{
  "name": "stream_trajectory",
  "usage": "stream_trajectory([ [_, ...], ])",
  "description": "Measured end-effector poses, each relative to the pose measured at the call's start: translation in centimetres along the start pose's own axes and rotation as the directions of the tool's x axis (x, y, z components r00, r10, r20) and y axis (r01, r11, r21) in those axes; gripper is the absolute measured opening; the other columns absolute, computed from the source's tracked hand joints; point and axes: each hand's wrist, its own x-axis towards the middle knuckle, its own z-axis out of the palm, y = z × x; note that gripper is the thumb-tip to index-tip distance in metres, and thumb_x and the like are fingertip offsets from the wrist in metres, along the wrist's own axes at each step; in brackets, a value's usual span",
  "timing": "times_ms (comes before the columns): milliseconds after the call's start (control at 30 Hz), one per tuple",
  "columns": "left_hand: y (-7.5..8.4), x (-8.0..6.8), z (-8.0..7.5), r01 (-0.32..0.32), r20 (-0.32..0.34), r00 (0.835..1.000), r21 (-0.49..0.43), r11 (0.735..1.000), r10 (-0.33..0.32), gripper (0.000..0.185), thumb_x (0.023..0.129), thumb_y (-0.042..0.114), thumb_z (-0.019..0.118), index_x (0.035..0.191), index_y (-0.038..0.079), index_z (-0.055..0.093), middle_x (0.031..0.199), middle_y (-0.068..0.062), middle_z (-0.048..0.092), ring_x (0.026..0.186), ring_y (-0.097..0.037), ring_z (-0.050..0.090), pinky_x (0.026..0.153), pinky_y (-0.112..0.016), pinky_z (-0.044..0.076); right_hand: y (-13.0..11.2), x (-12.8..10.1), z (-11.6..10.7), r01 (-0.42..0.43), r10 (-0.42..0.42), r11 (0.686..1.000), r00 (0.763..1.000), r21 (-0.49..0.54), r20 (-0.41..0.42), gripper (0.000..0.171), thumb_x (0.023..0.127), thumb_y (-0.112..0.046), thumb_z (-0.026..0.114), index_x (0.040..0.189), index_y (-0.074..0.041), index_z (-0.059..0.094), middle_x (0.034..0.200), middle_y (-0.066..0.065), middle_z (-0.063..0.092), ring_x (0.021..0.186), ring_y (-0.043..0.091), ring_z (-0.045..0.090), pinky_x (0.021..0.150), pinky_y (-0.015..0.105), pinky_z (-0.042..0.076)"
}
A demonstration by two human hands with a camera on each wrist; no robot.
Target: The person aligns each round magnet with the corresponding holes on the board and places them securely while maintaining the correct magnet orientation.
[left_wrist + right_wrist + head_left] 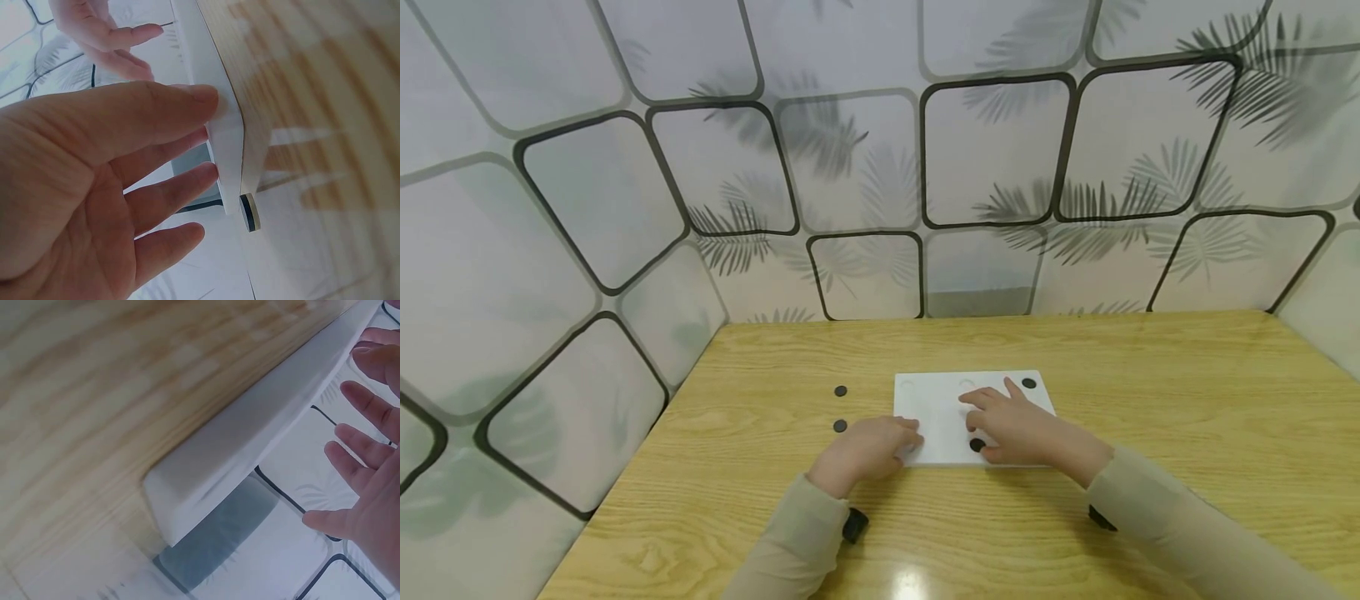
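Note:
A white board [943, 433] with shallow round recesses lies on the wooden table. My left hand [876, 446] rests at its left end; in the left wrist view the thumb [194, 100] and fingertips touch the board, fingers relaxed. My right hand [1018, 425] is over the right half with its fingers spread, and in the right wrist view those fingers [350, 465] hold nothing. One black disc [977, 445] sits on the board by the right thumb, and another black disc [1029, 383] is at its far right corner.
Two more discs lie on the table left of the board, a farther disc [840, 390] and a nearer disc [840, 426]. The wooden table [700, 500] runs back to a patterned wall covering [865, 275].

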Motion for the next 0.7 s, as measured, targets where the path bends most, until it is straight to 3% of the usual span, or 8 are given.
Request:
stream_trajectory([
  [233,0.0,0.0,0.1,-0.004,-0.011,1.000,-0.002,1.000,0.004,0.040,0.080,0.005,0.062,0.119,0.016,0.058,0.130,0.002,0.046,0.118,-0.013,0.041,0.096,-0.027,0.036,1.2,-1.4,0.5,0.034,-0.034,0.999,0.997,0.003,-0.065,0.029,0.077,-0.019,0.065,0.102,-0.006,0.059,0.120,0.015,0.050,0.112,0.031,0.043,0.091,0.062,0.026],
  [700,-0.2,0.0,0.2,-0.014,-0.017,1.000,0.007,1.000,0.014,0.040,0.079,0.004,0.062,0.118,0.016,0.059,0.129,0.001,0.046,0.118,-0.014,0.042,0.096,-0.027,0.035,2.7,-3.6,0.2,0.001,0.000,0.999,1.000,0.041,-0.022,0.037,0.078,-0.018,0.064,0.108,0.002,0.056,0.113,0.017,0.053,0.109,0.033,0.046,0.091,0.058,0.031],
])
